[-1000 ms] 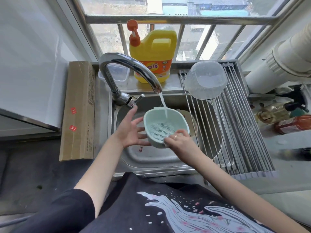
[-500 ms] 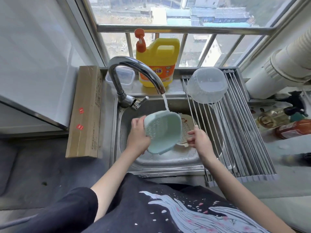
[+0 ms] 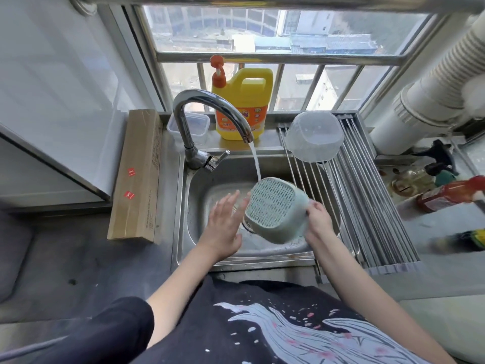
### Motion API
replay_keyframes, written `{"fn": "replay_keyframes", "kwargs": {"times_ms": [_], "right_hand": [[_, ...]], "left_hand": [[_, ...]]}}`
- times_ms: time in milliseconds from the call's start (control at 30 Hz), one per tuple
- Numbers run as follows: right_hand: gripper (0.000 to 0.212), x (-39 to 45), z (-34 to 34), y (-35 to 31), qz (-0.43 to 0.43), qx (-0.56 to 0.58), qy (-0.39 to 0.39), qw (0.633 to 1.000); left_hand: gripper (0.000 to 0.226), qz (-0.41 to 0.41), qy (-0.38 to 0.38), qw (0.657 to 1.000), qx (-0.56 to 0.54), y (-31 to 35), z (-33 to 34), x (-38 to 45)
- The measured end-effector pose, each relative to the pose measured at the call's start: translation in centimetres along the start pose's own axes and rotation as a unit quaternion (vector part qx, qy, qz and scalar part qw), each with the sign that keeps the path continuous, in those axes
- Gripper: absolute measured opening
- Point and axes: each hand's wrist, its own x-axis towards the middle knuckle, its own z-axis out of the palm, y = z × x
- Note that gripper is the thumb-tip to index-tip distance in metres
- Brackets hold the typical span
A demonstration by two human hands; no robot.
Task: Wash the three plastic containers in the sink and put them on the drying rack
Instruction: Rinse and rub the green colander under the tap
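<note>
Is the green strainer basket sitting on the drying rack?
No, the green strainer basket is over the sink, gripped by the right hand, under running water from the tap.

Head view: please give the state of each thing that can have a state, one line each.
Faucet: on, water running.
Green strainer basket: turned bottom up, under the stream.
Right hand: grips the basket's edge.
Left hand: open, beside the basket.
Clear container: upside down on the drying rack.
Detergent jug: upright, on the ledge.

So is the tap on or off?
On. Water streams from the tap onto the green strainer, which the right hand holds over the sink.
</note>
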Motion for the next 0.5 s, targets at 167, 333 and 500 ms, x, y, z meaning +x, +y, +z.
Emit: {"fn": "replay_keyframes", "kwargs": {"times_ms": [167, 333, 500], "right_hand": [[0.015, 0.3, -3.1, -0.4, -0.195, -0.161, -0.030, 0.967], [0.017, -0.9, -3.2, -1.9, -0.233, -0.125, -0.084, 0.961], [0.025, -1.5, -5.1, -4.1, -0.186, -0.064, -0.033, 0.980]], "left_hand": [[0.084, -0.041, -0.076, 0.996, 0.014, 0.3, -0.3, -0.5], [0.081, -0.026, -0.064, 0.997, 0.032, 0.6, -0.3, 0.1], [0.074, -0.026, -0.046, 0.999, -0.006, 1.0, -0.6, 0.6]]}}
